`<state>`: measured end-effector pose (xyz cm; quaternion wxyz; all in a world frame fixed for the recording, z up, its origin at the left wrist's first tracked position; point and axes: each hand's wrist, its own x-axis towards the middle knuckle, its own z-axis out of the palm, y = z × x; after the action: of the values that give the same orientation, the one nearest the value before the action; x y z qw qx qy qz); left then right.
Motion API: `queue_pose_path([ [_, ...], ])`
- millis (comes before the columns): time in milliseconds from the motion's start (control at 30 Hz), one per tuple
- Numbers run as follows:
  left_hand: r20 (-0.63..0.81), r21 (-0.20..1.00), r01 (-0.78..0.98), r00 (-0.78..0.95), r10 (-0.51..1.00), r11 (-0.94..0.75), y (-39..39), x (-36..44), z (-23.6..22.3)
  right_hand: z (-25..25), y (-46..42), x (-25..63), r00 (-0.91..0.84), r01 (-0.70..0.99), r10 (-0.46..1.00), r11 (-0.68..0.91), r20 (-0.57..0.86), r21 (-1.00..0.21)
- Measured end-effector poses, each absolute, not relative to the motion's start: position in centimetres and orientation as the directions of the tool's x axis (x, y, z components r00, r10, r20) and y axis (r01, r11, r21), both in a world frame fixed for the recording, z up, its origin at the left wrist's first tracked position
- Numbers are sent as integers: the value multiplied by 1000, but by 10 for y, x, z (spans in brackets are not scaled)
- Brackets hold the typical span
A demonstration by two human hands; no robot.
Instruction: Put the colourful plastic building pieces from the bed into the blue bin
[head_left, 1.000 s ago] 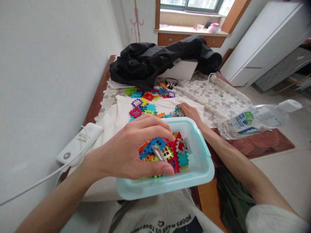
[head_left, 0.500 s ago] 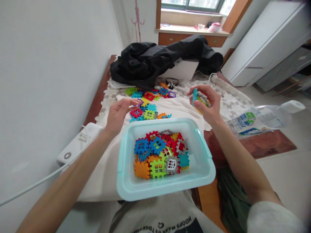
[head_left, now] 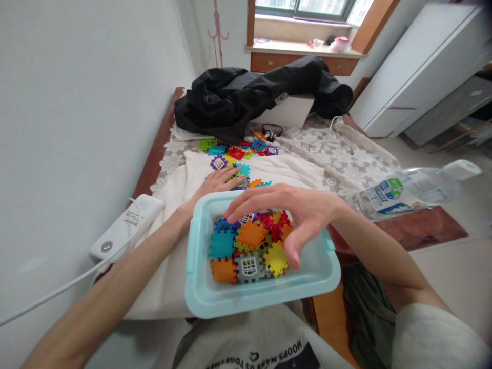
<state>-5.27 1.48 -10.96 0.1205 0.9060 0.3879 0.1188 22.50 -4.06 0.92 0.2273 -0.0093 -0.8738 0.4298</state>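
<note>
My right hand (head_left: 284, 205) hovers over the pale blue plastic tub (head_left: 261, 300), thumb and fingers spread, with nothing in it. Inside the tub lies a heap of interlocking plastic building tiles, among them an orange tile (head_left: 251, 234), a yellow tile (head_left: 276, 259), a grey window tile (head_left: 249, 267) and a turquoise tile (head_left: 222, 244). Beyond the tub's far left corner, my left hand (head_left: 219, 183) lies flat with fingers apart over more tiles on the white cloth. A purple window tile (head_left: 219, 162) and a turquoise tile piece (head_left: 243, 169) show just past its fingers.
Farther back, more tiles (head_left: 236, 152) lie before a black garment (head_left: 246, 97). Black earphones (head_left: 272, 131) rest on the lace tablecloth (head_left: 357, 156). A clear bottle (head_left: 415, 189) is at right, and a white power strip (head_left: 126, 225) with its cable is at left.
My right hand has come down over the tub and let go of its stack of tiles, which now tops the heap. My left hand has lowered flat onto the tiles on the cloth.
</note>
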Motion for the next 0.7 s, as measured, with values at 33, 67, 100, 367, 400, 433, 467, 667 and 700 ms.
queue_pose_path([
  [33, 139, 312, 653, 687, 714, -690, 13, -54, -109, 9, -33, 231, -878, -175, 258, 610, 403, -773],
  [67, 155, 302, 641, 697, 700, -706, 12, -54, -109, 6, -24, 237, -846, -156, 331, 596, 418, -788],
  [100, 166, 281, 642, 699, 695, -713, 11, -55, -109, 1, -15, 243, -797, -119, 426, 585, 429, -802],
  [367, 111, 202, 829, 511, 853, -522, 18, -56, -127, -86, 27, 240, -597, 493, 755, 612, 271, -618],
  [400, 123, 217, 817, 519, 846, -533, 20, -58, -128, -94, 27, 235, -625, 542, 745, 629, 234, -558],
  [433, 145, 234, 801, 532, 834, -551, 22, -59, -129, -100, 27, 231, -644, 574, 737, 644, 207, -505],
  [467, 171, 249, 782, 546, 820, -572, 23, -61, -129, -105, 28, 227, -657, 592, 729, 656, 191, -468],
  [667, 246, 289, 688, 618, 746, -665, 17, -61, -117, -116, 36, 222, -567, 567, 770, 623, 294, -539],
  [700, 245, 294, 673, 633, 734, -679, 15, -61, -115, -117, 36, 222, -531, 569, 790, 601, 307, -562],
])
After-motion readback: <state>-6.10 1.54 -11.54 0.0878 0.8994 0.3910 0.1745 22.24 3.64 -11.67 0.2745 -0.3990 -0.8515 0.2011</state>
